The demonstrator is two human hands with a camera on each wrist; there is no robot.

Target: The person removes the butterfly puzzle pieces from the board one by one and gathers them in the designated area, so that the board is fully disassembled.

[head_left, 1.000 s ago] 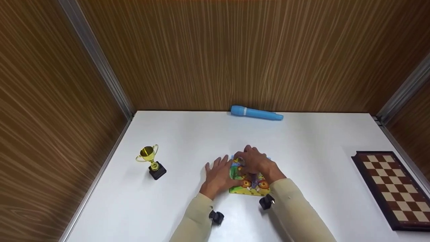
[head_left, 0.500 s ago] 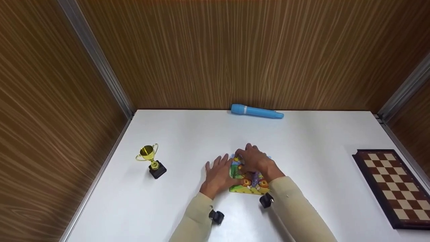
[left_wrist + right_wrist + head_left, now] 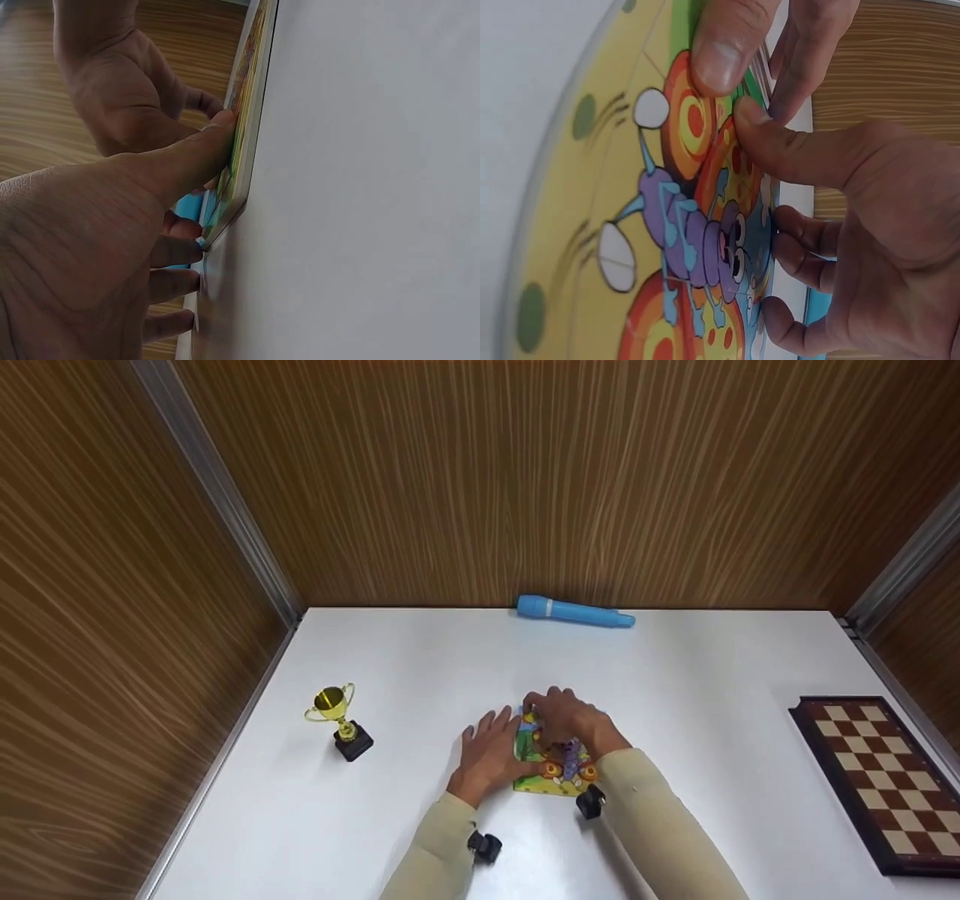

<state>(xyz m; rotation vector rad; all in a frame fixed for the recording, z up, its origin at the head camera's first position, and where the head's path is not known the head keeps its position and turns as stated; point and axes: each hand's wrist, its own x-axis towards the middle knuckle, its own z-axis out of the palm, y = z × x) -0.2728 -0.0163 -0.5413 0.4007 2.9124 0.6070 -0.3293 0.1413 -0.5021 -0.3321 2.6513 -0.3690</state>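
Observation:
A colourful picture puzzle (image 3: 559, 778) with butterflies and a purple caterpillar lies flat on the white table (image 3: 420, 675). My left hand (image 3: 487, 746) lies flat on the table beside the puzzle's left edge, and its thumb (image 3: 199, 154) presses that edge. My right hand (image 3: 562, 718) sits on top of the puzzle with its fingers curled. In the right wrist view my right hand (image 3: 769, 161) pinches a puzzle piece (image 3: 727, 225) between the thumb and the curled fingers. The far part of the puzzle is hidden under this hand.
A small gold trophy (image 3: 337, 721) stands at the left. A blue torch (image 3: 574, 613) lies along the back wall. At the right edge lies a brown chessboard (image 3: 877, 780). Wood-panelled walls close in the table on three sides.
Both hands stay on the puzzle. The right hand has shifted a little toward the puzzle's left side. The left hand has not visibly moved.

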